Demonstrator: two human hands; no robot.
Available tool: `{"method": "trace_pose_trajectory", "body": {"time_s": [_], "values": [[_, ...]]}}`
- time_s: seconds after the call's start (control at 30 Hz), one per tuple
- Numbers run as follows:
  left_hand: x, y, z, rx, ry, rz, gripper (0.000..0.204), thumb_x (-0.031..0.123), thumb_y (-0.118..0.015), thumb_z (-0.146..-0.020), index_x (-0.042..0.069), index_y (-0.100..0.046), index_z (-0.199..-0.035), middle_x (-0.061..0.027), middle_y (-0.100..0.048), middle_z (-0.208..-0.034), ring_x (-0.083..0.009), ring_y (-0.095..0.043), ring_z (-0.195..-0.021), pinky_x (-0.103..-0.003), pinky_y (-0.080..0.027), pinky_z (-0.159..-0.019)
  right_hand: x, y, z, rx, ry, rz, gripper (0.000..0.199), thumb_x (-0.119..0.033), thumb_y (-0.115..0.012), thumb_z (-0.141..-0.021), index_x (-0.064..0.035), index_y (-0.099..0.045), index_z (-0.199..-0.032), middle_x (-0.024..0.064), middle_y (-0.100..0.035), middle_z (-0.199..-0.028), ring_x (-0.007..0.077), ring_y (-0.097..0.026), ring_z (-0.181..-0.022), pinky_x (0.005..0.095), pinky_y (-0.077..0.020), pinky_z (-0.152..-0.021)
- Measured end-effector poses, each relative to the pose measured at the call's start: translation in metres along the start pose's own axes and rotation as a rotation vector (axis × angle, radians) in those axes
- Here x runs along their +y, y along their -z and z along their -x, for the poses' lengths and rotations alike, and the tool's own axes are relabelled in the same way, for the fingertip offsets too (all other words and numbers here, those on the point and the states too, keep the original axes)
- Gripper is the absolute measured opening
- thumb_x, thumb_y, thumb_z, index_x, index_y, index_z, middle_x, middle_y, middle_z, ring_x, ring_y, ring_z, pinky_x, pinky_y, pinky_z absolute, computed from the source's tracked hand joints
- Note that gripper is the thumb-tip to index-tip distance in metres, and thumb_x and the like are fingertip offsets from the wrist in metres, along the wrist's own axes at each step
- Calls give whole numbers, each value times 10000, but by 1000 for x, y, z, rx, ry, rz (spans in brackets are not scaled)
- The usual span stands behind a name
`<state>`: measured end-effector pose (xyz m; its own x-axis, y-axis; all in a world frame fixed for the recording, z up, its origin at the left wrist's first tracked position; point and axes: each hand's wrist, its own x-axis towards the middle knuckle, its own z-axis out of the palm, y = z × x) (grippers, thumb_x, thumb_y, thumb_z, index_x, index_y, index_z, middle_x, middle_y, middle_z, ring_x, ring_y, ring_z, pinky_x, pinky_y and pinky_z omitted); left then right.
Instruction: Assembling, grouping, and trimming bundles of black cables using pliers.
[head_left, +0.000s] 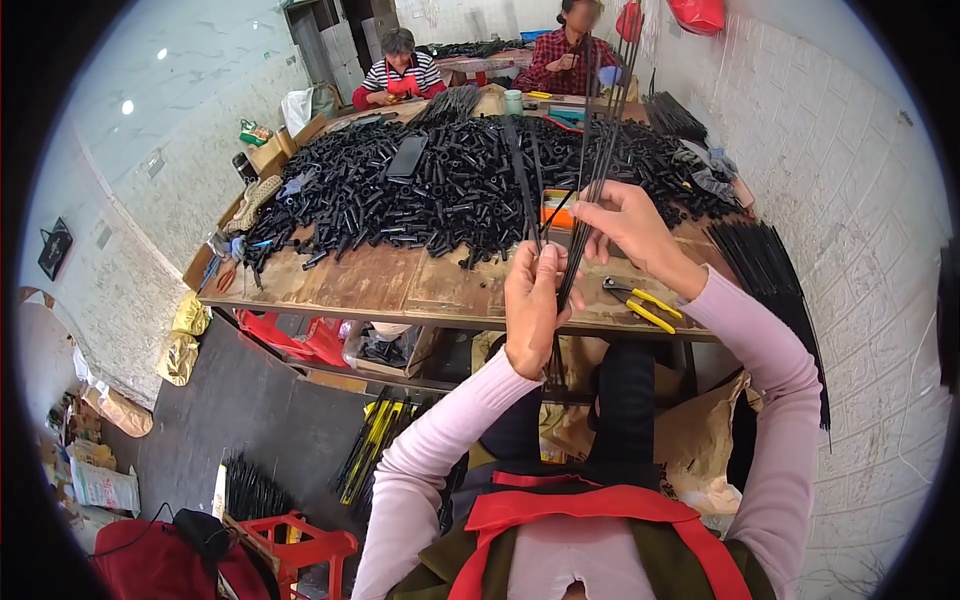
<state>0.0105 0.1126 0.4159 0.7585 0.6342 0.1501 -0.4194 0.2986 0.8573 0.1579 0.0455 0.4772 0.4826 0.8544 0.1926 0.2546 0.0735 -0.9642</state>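
Observation:
In front of my chest I hold a bundle of long thin black rods (603, 130), tilted with the upper ends leaning away to the right. My left hand (533, 305) is closed round its lower part, and a few dark strips (522, 185) also rise from those fingers. Higher up, my right hand (637, 232) has its thumb and fingers pinched at the rods. A short bent black piece crosses near the bundle; its kind is unclear. Yellow-handled cutting pliers (643, 303) lie on the wooden table (430, 283) below my right hand.
A wide heap of short black tubular parts (350, 190) covers much of the table, with a phone (408, 158) on top. An orange box (557, 208) stands behind my hands. More black rods (765, 265) lean at the right edge. Two people sit across the table.

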Motion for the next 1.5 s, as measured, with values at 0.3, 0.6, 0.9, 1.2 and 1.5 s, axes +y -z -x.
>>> {"method": "trace_pose_trajectory", "body": {"time_s": [0.3,0.6,0.9,1.2,1.5], "values": [[-12,1,-5,-30,-2,-37,189,260,-434,-1047,86,-474,-983,6,-526,-729,-43,-354,-427,-193,-231,-374,9,5,-9,-43,-40,41,364,-301,-625,-930,52,-613,-841,99,-630,-690,175,-633,-495,263,-451,-377],[0,11,4,-221,143,-34,261,262,-427,-1052,32,-512,-1143,33,-473,-738,-23,-304,-455,-201,-196,-399,-11,63,-33,188,222,229,474,-470,-575,-947,-33,-586,-1131,119,-674,-970,177,-671,-866,280,-532,-765],[10,20,-2,-577,452,254,469,358,-372,-1048,-8,-458,-1328,-196,-592,-1261,-298,-607,-1139,-445,-495,-995,-24,20,-25,-281,-99,-647,350,-276,-531,-1003,-15,-513,-1235,222,-597,-1214,328,-622,-1123,390,-528,-974],[21,0,9,-527,469,185,433,262,-459,-1035,-79,-464,-1301,-212,-599,-1232,-285,-607,-1151,-435,-508,-993,-26,20,24,-280,-74,-645,406,-238,-454,-1032,22,-434,-1344,250,-553,-1286,363,-570,-1197,422,-465,-1040],[18,9,7,-529,394,132,410,261,-494,-1023,-52,-472,-1288,-162,-617,-1203,-239,-626,-1096,-376,-524,-935,-19,16,31,-381,-42,-623,407,-198,-460,-1022,24,-430,-1362,210,-579,-1267,315,-577,-1186,429,-422,-1050]]}}
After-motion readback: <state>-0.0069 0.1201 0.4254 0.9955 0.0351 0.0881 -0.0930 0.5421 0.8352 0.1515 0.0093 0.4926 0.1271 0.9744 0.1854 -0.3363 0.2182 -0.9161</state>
